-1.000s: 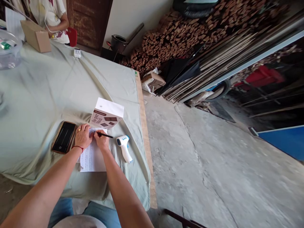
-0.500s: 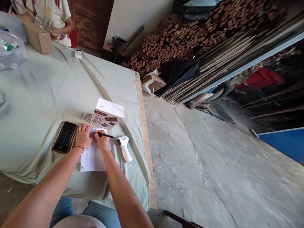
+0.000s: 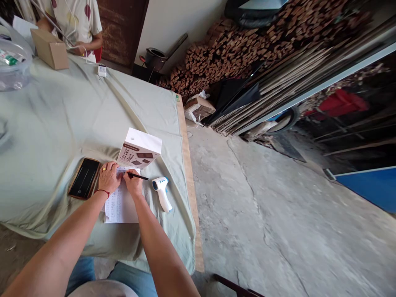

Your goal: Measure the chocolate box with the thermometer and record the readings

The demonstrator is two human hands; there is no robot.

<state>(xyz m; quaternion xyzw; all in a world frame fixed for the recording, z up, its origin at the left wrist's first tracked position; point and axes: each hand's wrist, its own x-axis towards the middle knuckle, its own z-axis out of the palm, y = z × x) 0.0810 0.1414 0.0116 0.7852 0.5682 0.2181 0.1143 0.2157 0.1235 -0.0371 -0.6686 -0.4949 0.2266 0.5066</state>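
A writing pad [image 3: 123, 208] covered with handwriting lies on the cloth near the table's front edge. My left hand [image 3: 108, 177], with a ring and a red wrist cord, rests flat on the pad's left side. Pinched in my right hand [image 3: 133, 182] is a black pen [image 3: 138, 176], its tip at the upper part of the page. Just beyond the pad stands a white and brown box [image 3: 139, 152] marked "Super Meal". A smartphone [image 3: 84, 178] in a brown case lies left of my left hand. To the right of my right hand is a white and blue infrared thermometer [image 3: 162, 194].
The table has a pale green cloth [image 3: 80, 107] with folds. At its far side are a cardboard box [image 3: 51, 49], a clear plastic tub [image 3: 14, 68] and a small white box [image 3: 102, 71]. Another person [image 3: 76, 24] is there. Stacked firewood [image 3: 222, 49] lines the wall.
The person across the table has shifted right and leans differently, with a hand near a white cable. My hands, the pen and the pad look almost unchanged.
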